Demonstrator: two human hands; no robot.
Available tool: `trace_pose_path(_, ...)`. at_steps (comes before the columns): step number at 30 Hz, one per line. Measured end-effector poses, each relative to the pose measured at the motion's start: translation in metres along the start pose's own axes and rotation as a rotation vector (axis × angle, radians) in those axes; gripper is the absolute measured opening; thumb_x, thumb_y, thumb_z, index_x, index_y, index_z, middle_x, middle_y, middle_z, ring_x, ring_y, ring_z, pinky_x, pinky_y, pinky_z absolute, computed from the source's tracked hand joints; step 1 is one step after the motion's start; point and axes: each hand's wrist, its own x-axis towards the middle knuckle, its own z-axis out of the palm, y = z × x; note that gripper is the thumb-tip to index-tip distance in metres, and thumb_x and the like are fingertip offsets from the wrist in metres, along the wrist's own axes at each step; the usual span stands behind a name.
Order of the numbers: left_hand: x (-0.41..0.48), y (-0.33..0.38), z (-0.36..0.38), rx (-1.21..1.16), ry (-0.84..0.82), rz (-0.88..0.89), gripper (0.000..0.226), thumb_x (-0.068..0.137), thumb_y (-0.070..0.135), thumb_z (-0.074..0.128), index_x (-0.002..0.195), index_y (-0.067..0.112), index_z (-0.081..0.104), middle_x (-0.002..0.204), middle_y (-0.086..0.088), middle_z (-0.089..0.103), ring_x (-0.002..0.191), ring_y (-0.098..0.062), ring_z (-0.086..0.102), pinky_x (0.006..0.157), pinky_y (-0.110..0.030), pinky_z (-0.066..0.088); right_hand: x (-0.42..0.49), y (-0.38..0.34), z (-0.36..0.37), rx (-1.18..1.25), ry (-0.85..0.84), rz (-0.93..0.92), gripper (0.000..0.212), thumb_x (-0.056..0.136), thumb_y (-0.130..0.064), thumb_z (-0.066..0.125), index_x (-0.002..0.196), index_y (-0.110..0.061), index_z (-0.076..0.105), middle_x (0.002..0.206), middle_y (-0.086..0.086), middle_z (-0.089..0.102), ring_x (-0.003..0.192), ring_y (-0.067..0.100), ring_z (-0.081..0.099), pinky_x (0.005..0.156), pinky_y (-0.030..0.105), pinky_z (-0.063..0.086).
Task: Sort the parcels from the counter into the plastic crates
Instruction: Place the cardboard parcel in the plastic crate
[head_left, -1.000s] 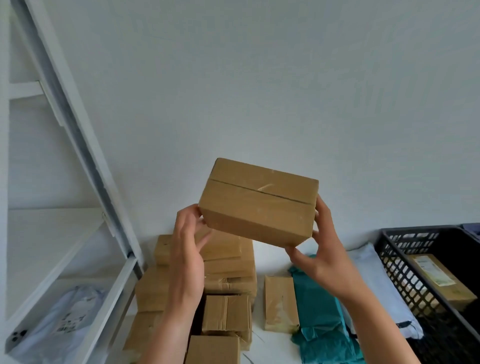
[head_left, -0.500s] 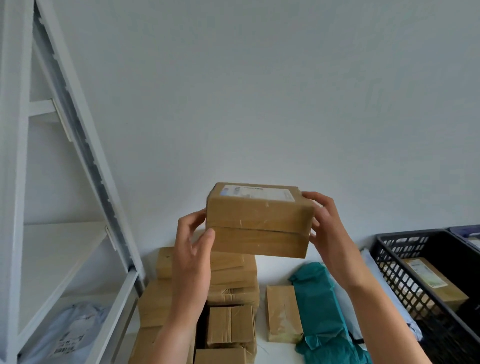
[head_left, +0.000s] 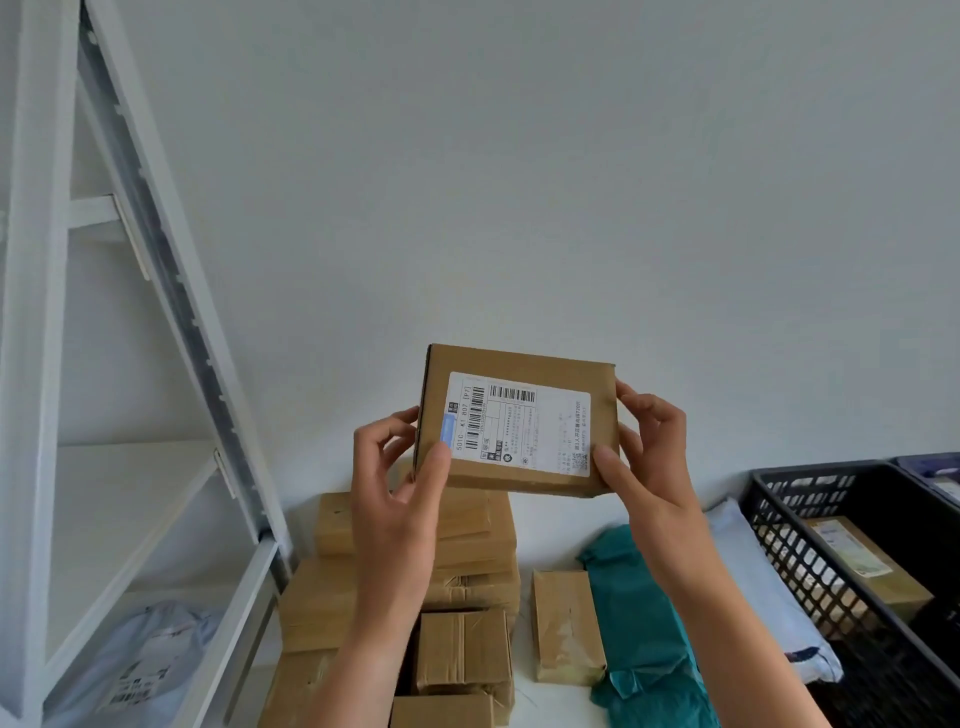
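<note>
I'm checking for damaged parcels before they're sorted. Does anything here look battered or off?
The held box looks intact. On the counter, the small brown parcel has wrinkled tape and the teal mailer beside it is crumpled; no tear shows.

Your left hand (head_left: 395, 499): bare, long slim fingers. Your right hand (head_left: 644, 467): bare, same build. Your left forearm (head_left: 353, 675), right forearm (head_left: 737, 639): uncovered to frame edge.

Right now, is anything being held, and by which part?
A labelled cardboard parcel: left-hand grip on its left edge, right-hand grip on its right edge, thumbs on the label face.
</note>
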Motion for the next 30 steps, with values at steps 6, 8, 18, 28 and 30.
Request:
trace_pose_path(6,0.065,0.004,-0.024,0.064,-0.238,-0.089,0.031,0.074,0.045,0.070,0.102,0.032,0.070,0.126,0.011,0.072,0.115,-0.026,0.070,0.094,-0.045,0.056,-0.004,0.008,-0.025,0.070,-0.049,0.304,0.067,0.080,-0.068,0.073,0.139,-0.049,0.048,0.148,-0.003,0.057,0.131,0.018,0.063,0.107,0.050,0.051)
trace_pose_path(8,0.077,0.005,-0.023,0.088,-0.374,-0.157,0.029,0.070,0.046,0.069,0.094,0.030,0.071,0.128,0.015,0.071,0.109,-0.027,0.072,0.086,-0.044,0.053,-0.010,0.015,-0.029,0.185,-0.232,0.486,0.077,0.070,-0.075,0.081,0.137,-0.050,0.052,0.150,0.006,0.057,0.130,0.030,0.064,0.105,0.057,0.051)
trace_pose_path(18,0.054,-0.025,-0.007,0.141,-0.356,-0.207,0.048,0.078,0.063,0.064,0.122,0.045,0.064,0.142,0.027,0.057,0.131,-0.006,0.058,0.109,-0.040,0.048,-0.041,0.039,-0.005,0.116,-0.404,0.573,0.089,0.075,-0.048,0.086,0.148,-0.053,0.036,0.138,0.009,0.067,0.123,0.033,0.068,0.099,0.050,0.057)
trace_pose_path(28,-0.011,-0.053,-0.021,0.097,-0.676,-0.434,0.075,0.090,0.047,0.070,0.151,0.057,0.028,0.145,0.024,0.059,0.131,-0.002,0.060,0.103,-0.030,0.049,-0.023,0.048,-0.028,0.061,-0.278,0.517,0.074,0.078,-0.056,0.080,0.140,-0.062,0.039,0.142,-0.001,0.066,0.126,0.025,0.067,0.102,0.045,0.056)
trace_pose_path(30,-0.010,-0.055,-0.019,0.098,-0.637,-0.397,0.077,0.090,0.045,0.074,0.152,0.055,0.030,0.147,0.023,0.058,0.132,-0.005,0.060,0.103,-0.028,0.049,-0.024,0.049,-0.026,0.000,-0.347,0.522,0.087,0.078,-0.058,0.082,0.147,-0.067,0.029,0.146,-0.005,0.062,0.129,0.021,0.065,0.108,0.046,0.053)
